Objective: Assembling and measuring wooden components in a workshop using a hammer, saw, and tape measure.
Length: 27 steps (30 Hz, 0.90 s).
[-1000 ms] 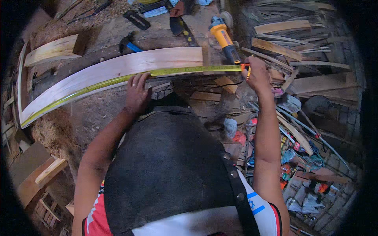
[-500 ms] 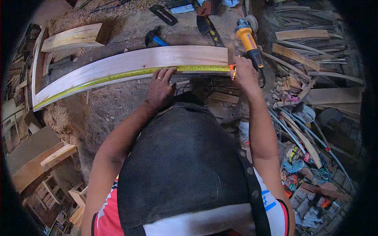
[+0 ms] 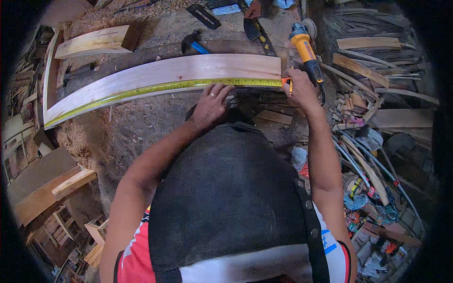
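A long pale wooden board (image 3: 188, 67) with a curved outline lies across the bench before me. The yellow blade of a tape measure (image 3: 155, 89) runs along its near edge, from the left tip to the right end. My left hand (image 3: 211, 104), a ring on one finger, presses its bent fingers over the blade and the board's edge; the thumb is hidden. At the board's right end, my right hand (image 3: 302, 88) is closed around the tape's orange case. A thin orange-yellow pencil (image 3: 290, 87) stands upright between its fingers.
Behind the board lie a blue-handled hammer (image 3: 194, 42), a slotted black tool (image 3: 204, 17) and a short curved board (image 3: 92, 42). A yellow angle grinder (image 3: 304, 49) rests beyond my right hand. Wood offcuts (image 3: 363, 70) and cluttered tools (image 3: 361, 188) fill the right side.
My left hand has slid a little to the right along the tape and board edge. The right hand stays at the board's right end. The whole view has shifted slightly.
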Each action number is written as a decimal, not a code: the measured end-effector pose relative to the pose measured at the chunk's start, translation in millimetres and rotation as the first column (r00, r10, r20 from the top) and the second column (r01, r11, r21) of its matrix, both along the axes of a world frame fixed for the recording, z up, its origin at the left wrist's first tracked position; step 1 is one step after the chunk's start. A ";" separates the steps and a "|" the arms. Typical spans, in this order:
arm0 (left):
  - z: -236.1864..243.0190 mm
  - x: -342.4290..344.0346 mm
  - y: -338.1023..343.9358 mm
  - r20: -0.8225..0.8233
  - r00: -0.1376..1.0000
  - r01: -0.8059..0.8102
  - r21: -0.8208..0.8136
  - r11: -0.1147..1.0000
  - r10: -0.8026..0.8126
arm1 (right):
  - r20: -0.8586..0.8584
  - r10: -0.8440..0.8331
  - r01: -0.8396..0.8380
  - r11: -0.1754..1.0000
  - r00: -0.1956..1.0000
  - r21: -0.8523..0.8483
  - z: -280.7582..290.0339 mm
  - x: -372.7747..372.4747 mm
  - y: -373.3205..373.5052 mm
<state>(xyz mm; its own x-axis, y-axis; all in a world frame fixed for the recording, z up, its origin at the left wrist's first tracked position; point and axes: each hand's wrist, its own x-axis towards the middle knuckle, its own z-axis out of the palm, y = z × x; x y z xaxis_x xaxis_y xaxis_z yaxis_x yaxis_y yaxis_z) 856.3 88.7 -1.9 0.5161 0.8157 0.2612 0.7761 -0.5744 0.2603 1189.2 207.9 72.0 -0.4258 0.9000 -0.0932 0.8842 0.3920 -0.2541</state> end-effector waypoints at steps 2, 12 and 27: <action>-2.7 0.9 -1.4 -0.022 0.999 0.031 0.020 0.999 -0.030 | 0.029 -0.012 0.010 0.998 0.999 0.062 -2.6 -3.2 -5.2; 13.0 -7.3 -11.0 0.005 0.976 -0.215 -0.079 0.973 0.216 | 0.029 0.014 -0.024 0.919 0.999 0.395 -16.8 -20.7 -22.4; 6.9 -7.9 -9.5 -0.017 0.976 -0.217 -0.076 0.973 0.216 | -0.050 0.015 0.017 0.814 0.999 0.580 -41.1 -24.0 -34.8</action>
<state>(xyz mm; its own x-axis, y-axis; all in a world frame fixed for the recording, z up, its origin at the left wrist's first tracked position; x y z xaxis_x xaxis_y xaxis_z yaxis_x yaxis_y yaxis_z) 848.4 79.2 5.0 0.3268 0.9258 0.1899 0.8822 -0.3709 0.2902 1165.2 173.1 31.0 -0.4148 0.7806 0.4675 0.8770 0.4799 -0.0230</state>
